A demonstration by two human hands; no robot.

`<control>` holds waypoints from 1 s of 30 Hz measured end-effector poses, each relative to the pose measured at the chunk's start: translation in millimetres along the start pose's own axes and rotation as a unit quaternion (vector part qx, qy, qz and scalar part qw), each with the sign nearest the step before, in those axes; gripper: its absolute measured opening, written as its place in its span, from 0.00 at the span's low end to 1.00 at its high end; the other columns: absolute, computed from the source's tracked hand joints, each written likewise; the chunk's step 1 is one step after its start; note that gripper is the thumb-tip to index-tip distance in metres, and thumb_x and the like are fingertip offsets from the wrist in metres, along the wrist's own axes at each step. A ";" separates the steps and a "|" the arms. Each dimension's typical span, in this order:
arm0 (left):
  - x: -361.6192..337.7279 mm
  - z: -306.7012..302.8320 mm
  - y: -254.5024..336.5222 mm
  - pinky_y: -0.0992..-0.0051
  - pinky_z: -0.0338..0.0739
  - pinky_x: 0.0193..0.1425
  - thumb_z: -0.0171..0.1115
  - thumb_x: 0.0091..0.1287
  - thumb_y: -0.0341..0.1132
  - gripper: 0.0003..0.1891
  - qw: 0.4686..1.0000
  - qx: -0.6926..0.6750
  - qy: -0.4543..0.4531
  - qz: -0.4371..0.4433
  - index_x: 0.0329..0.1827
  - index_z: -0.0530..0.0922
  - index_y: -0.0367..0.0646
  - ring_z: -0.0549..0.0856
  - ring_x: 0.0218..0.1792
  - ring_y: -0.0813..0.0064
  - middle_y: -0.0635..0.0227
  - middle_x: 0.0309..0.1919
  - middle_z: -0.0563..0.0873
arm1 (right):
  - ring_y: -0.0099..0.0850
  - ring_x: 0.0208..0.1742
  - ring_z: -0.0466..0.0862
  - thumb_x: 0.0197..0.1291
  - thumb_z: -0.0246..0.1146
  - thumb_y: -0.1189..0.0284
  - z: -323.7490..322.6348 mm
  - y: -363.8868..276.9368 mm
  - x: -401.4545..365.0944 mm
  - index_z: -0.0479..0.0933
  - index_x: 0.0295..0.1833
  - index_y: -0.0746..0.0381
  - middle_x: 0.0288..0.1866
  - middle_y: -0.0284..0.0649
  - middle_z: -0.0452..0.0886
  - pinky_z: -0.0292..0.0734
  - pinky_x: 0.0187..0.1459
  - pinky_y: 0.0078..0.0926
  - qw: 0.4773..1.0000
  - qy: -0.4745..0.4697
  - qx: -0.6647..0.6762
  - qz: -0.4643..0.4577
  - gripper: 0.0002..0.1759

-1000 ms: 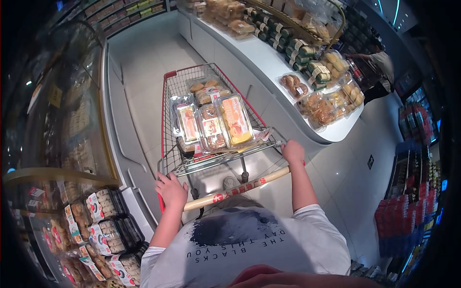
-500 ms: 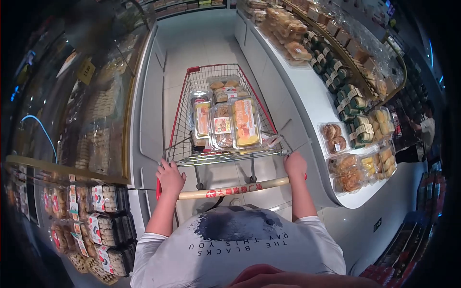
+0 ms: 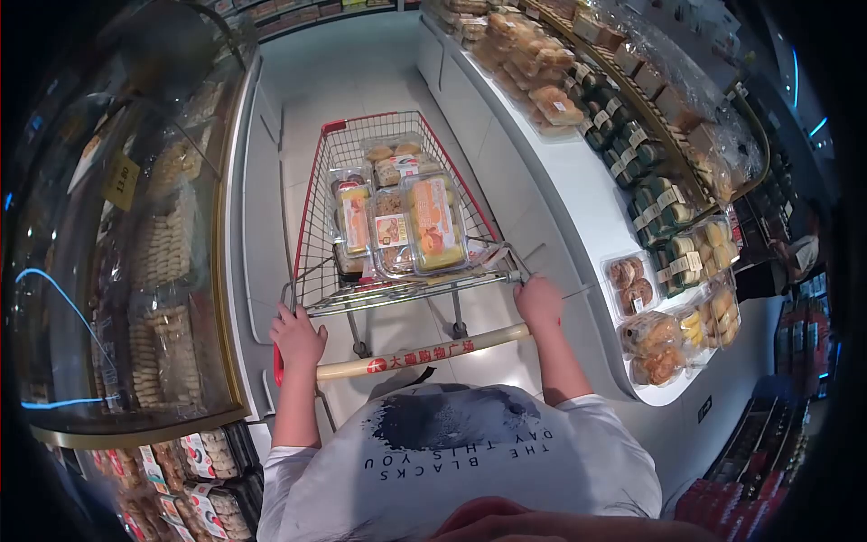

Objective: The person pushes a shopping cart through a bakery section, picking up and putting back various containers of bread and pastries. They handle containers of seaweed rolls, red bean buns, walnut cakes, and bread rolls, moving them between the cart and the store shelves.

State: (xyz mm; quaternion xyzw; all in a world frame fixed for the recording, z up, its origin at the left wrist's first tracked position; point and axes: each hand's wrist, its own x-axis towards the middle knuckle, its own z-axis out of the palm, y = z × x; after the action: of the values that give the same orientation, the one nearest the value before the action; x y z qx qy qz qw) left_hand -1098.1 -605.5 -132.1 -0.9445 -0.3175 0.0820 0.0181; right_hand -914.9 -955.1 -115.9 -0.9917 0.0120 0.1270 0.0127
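Observation:
A wire shopping cart [image 3: 312, 203] with a red rim stands in front of me. My left hand [image 3: 299, 337] is closed round the left end of the cart's frame, by a red plastic corner piece. On the opposite side my right hand [image 3: 540, 303] is wrapped round the right end of the frame. Between my forearms runs the cream handle bar [image 3: 420, 355] with red lettering. Inside the basket lie several clear plastic boxes of baked goods, among them a box of yellow cakes [image 3: 435, 221] with an orange label and a box of brown pastries [image 3: 392, 253].
On the right, a white display counter [image 3: 564, 203] carries packed breads [image 3: 537, 59] and a box of round pastries [image 3: 630, 282]. A glass case [image 3: 167, 244] borders the aisle on the left, with packed goods [image 3: 208, 452] stacked below it. A person [image 3: 795, 262] stands at far right.
The cart and both my hands have shifted left in view and the cart is turned slightly. The left glass case now shows more. Both hands keep their hold.

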 end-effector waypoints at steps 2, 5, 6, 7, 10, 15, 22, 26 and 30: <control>25.2 1.4 -7.8 0.60 0.64 0.52 0.63 0.49 0.45 0.28 1.000 -0.002 0.012 0.018 0.51 0.68 0.41 0.68 0.52 0.53 0.47 0.61 0.60 | 0.41 0.40 0.80 0.53 0.56 0.58 4.9 -13.4 17.2 0.71 0.42 0.67 0.40 0.49 0.78 0.76 0.41 0.36 1.000 -0.018 0.002 -0.008 0.22; 60.5 0.8 -19.2 0.58 0.63 0.54 0.63 0.50 0.44 0.28 0.999 -0.008 0.011 0.036 0.51 0.68 0.41 0.68 0.53 0.51 0.47 0.61 0.60 | 0.44 0.42 0.79 0.51 0.58 0.56 -7.8 -40.9 22.1 0.70 0.44 0.68 0.40 0.50 0.78 0.74 0.43 0.37 0.999 -0.046 0.024 0.002 0.25; 69.6 -2.8 -22.4 0.58 0.62 0.55 0.63 0.50 0.43 0.28 0.999 -0.015 0.007 0.039 0.52 0.68 0.41 0.67 0.54 0.50 0.48 0.61 0.60 | 0.44 0.43 0.78 0.49 0.59 0.54 -10.1 -45.9 26.2 0.69 0.45 0.69 0.42 0.51 0.77 0.74 0.44 0.36 0.997 -0.068 0.042 0.010 0.28; 78.5 -3.6 -25.5 0.57 0.62 0.56 0.63 0.50 0.43 0.28 0.999 -0.020 0.003 0.042 0.52 0.67 0.41 0.67 0.54 0.50 0.48 0.61 0.60 | 0.44 0.43 0.78 0.49 0.59 0.54 -10.1 -49.3 29.4 0.68 0.45 0.69 0.41 0.51 0.77 0.74 0.44 0.36 0.996 -0.077 0.048 -0.006 0.29; 106.9 -2.1 -35.4 0.56 0.60 0.59 0.63 0.51 0.41 0.28 0.995 -0.030 0.066 0.062 0.54 0.67 0.41 0.66 0.57 0.50 0.48 0.61 0.62 | 0.44 0.45 0.78 0.49 0.59 0.53 -12.6 -55.8 45.4 0.67 0.46 0.72 0.40 0.53 0.76 0.74 0.45 0.35 0.988 -0.109 0.085 -0.067 0.31; 112.8 -48.7 31.5 0.58 0.60 0.60 0.60 0.55 0.43 0.29 0.990 -0.107 0.001 0.087 0.58 0.64 0.39 0.64 0.60 0.52 0.50 0.59 0.65 | 0.46 0.45 0.77 0.49 0.59 0.51 -12.2 -53.9 68.2 0.66 0.47 0.73 0.39 0.54 0.76 0.72 0.46 0.36 0.947 -0.199 0.161 -0.193 0.33; 92.4 -79.4 211.2 0.63 0.61 0.61 0.54 0.60 0.48 0.29 0.971 -0.140 -0.035 0.191 0.59 0.63 0.36 0.66 0.58 0.51 0.49 0.57 0.67 | 0.27 0.34 0.79 0.57 0.55 0.52 -5.2 4.3 143.1 0.59 0.61 0.68 0.43 0.44 0.77 0.74 0.37 0.24 0.741 -0.461 0.395 -0.287 0.36; 97.3 -57.6 260.0 0.62 0.67 0.56 0.54 0.57 0.55 0.34 0.959 -0.181 -0.159 0.148 0.59 0.65 0.39 0.71 0.53 0.47 0.48 0.59 0.63 | 0.26 0.32 0.80 0.58 0.54 0.60 40.4 84.4 205.2 0.65 0.57 0.67 0.41 0.44 0.78 0.75 0.33 0.21 0.749 -0.462 0.459 -0.120 0.27; 96.5 -54.2 269.2 0.63 0.72 0.51 0.60 0.51 0.50 0.31 0.966 -0.203 -0.128 0.091 0.55 0.68 0.40 0.76 0.50 0.52 0.54 0.62 0.61 | 0.25 0.25 0.78 0.57 0.54 0.63 60.8 145.5 255.5 0.68 0.50 0.68 0.36 0.42 0.78 0.74 0.28 0.21 0.772 -0.428 0.470 0.017 0.21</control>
State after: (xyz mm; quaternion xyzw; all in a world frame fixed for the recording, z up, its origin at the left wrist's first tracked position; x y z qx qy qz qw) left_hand -852.7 -761.2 -115.8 -0.9350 -0.2397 0.1373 -0.2223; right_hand -687.0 -1104.0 -242.4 -0.7051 0.0801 0.5170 0.4786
